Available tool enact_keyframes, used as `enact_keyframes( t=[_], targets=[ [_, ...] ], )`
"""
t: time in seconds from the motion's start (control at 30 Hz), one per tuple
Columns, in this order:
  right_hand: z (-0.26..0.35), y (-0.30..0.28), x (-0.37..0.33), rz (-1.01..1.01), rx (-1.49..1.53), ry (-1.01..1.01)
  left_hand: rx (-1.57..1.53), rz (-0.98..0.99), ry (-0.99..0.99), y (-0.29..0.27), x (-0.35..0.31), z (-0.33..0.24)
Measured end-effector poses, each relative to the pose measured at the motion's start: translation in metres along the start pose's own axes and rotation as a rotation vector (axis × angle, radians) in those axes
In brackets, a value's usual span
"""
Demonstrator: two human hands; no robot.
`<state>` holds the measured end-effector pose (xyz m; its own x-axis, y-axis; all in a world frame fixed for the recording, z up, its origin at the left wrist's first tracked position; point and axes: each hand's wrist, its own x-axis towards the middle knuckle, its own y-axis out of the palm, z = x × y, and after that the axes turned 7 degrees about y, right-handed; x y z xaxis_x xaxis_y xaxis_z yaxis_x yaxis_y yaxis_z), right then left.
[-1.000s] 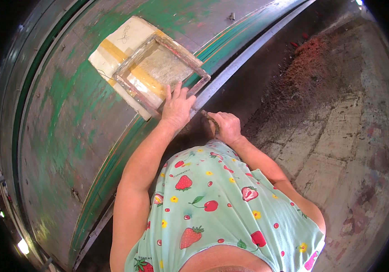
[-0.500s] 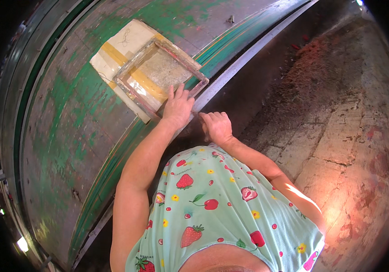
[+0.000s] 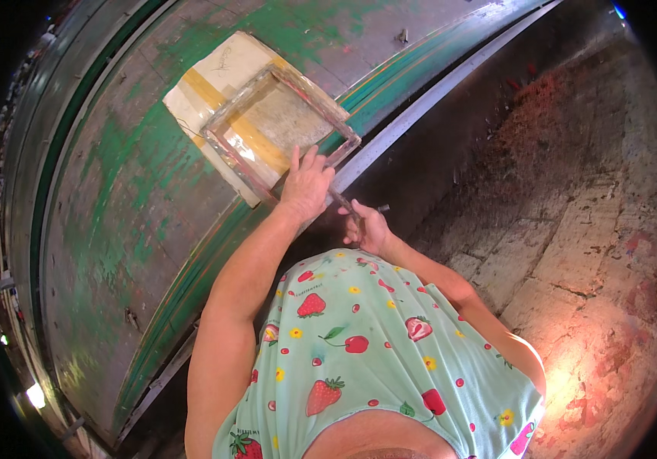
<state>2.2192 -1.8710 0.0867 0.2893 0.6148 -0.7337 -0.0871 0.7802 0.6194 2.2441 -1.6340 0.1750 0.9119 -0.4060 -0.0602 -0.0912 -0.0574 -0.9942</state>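
Note:
A worn wooden frame (image 3: 315, 93) lies on a pale, tape-banded board (image 3: 192, 88) near the table's right edge. My left hand (image 3: 308, 187) reaches over the frame's near bar, its fingers bent across the bar and their tips inside the frame. To its right and nearer my body, my right hand (image 3: 369, 228) is closed round a thin, dark, stick-like tool (image 3: 344, 203). The tool slants up and left toward my left hand and the frame's near corner. Its kind cannot be made out. My left thumb is hidden.
The long grey table (image 3: 191, 222) has patches of worn green paint and a metal rail (image 3: 435, 76) along its right edge. Beyond the rail, reddish-brown debris (image 3: 531, 115) lies on the stained, cracked floor (image 3: 596, 245). A small dark object (image 3: 402, 36) sits farther up the table.
My right hand has turned and opened out slightly, so the dark tool now shows between its fingers. My left hand stays on the frame. The whole view has shifted a little.

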Motion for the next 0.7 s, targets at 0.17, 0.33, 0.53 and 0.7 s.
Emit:
enact_keyframes(
  t=[0.17, 0.33, 0.53, 0.7],
  targets=[
    [-0.003, -0.003, -0.023, -0.234, -0.645, -0.398, -0.007, -0.126, 0.026, 0.01, -0.009, 0.006],
    [0.008, 0.023, -0.047, -0.615, -1.464, -0.97, -0.166, -0.283, -0.008, 0.021, -0.036, 0.0],
    [0.014, 0.05, -0.046, -0.72, -1.767, -0.977, -0.098, -0.298, -0.025, 0.032, -0.038, 0.001],
    [0.008, 0.047, -0.038, -0.802, -1.853, -1.046, -0.097, -0.32, -0.003, 0.038, -0.034, 0.004]
  ],
)
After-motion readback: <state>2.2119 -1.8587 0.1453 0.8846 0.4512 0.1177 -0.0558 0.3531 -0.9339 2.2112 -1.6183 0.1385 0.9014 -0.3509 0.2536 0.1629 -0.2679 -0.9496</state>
